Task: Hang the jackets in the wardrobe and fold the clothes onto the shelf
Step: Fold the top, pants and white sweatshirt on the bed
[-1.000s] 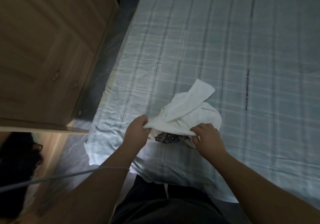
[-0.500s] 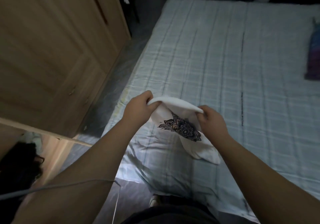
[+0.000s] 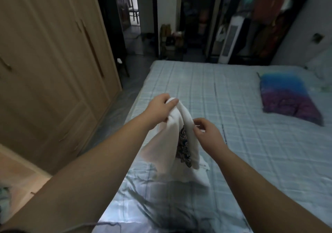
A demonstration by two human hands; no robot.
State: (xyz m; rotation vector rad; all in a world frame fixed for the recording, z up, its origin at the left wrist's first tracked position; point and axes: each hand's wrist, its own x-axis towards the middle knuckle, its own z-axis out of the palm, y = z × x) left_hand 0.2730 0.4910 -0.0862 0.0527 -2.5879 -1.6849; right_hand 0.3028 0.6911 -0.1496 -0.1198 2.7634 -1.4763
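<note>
The left hand point(image 3: 159, 106) gripped the top of the white shirt point(image 3: 167, 142) in a closed fist. The right hand point(image 3: 206, 133) pinched the shirt's side with thumb and fingers. The shirt hung over the near left corner of the bed point(image 3: 197, 81), and its bottom end rested on the sheet. It was bunched up, with the dark print point(image 3: 183, 146) tucked in a crease.

I think the fold could go wrong here. The cloth was twisted, so it might fold up lumpy and crooked. The right hand held only a small bit, so that side might slip out. The shirt was close to the bed's edge, so a dropped shirt might slide to the floor beside the wardrobe point(image 3: 53, 70).
</note>
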